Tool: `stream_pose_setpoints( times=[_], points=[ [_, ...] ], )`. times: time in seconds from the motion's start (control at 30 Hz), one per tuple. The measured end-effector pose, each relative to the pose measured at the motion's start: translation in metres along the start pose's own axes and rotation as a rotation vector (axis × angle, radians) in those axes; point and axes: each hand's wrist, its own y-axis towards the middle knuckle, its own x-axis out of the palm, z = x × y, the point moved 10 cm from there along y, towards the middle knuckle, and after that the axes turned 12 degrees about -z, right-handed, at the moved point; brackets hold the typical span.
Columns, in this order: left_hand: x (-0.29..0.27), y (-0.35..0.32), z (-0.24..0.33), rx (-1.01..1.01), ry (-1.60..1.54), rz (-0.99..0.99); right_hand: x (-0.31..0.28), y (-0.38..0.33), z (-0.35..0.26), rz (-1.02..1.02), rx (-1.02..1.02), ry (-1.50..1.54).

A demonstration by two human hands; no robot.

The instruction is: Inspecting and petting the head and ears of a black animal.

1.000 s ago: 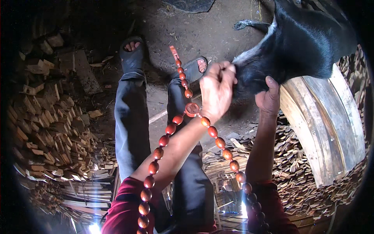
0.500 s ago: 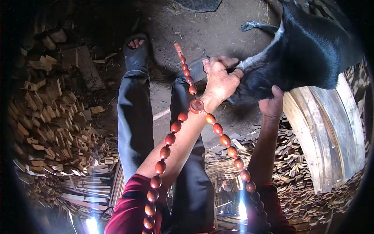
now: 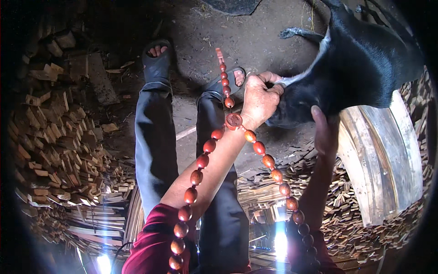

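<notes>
A black dog (image 3: 360, 68) with a white streak down its chest stands at the right, its head low between my hands. My left hand (image 3: 261, 98) is closed at the lower side of the head, with thumb and fingers bent against the fur. What lies inside that grip is hidden. From the near side, my right hand (image 3: 325, 130) holds the dog about the head or neck. Its thumb is raised against the black coat, and the other fingers are out of sight. A string of reddish-brown beads (image 3: 233, 121) hangs in front of my left forearm.
Split wood pieces (image 3: 68, 150) are heaped at the left, and another wood pile (image 3: 351, 196) lies at the lower right. Large curved planks (image 3: 383, 160) lean beside the dog. My sandalled feet (image 3: 157, 61) are on the dirt floor (image 3: 200, 27). A dark slab (image 3: 235, 5) lies at the top.
My right hand has shifted slightly up and right along the dog, its thumb now lying further onto the black fur. The left hand stays at the head. The beads have swung slightly right.
</notes>
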Motion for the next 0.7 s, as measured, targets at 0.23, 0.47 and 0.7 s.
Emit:
stream_pose_setpoints(
  times=[0.23, 0.47, 0.7],
  points=[
    [0.004, -0.005, 0.011, 0.055, -0.016, 0.060, 0.010, -0.006, -0.130, -0.210, -0.163, -0.470],
    [-0.005, -0.015, 0.027, 0.162, 0.076, 0.186, 0.092, 0.049, -0.144, -0.437, -0.845, -1.013],
    [-0.010, -0.027, 0.046, 0.336, 0.240, 0.283, 0.104, 0.058, -0.131, -0.575, -0.638, -0.974]
  ],
)
